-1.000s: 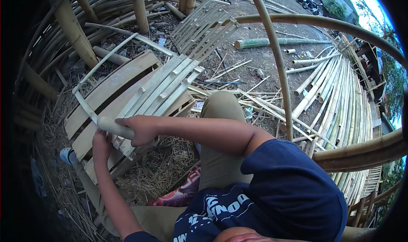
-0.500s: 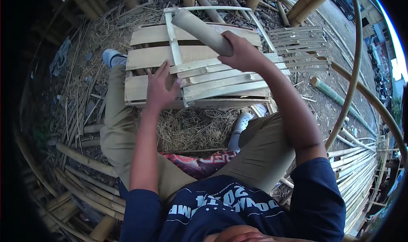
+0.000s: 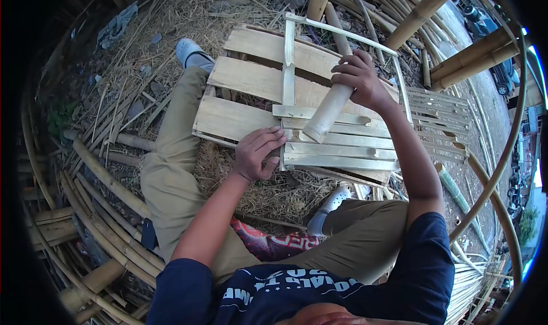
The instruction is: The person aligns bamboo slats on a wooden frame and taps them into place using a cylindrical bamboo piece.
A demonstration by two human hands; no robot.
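Note:
My right hand is closed around a thick, round wooden stick. The stick slants down to the left, its lower end close over a slatted bamboo frame. At the left corner of this frame, my left hand has its fingers together over the side strip, with the thumb bent below. Several pale slats lie side by side across the near part of the frame, and its far part is open. Beneath it stands a low bench of wide planks with gaps between them.
Another slatted panel lies on the ground to the right. Bamboo poles are piled at the left, and upright posts stand at the back. Straw and scraps cover the ground. My shoes flank the bench.
The view has shifted, and the bench now sits farther right and tilted. The stick has swung from pointing up-left to pointing down at the slats. My left fingers have drawn together at the frame's corner.

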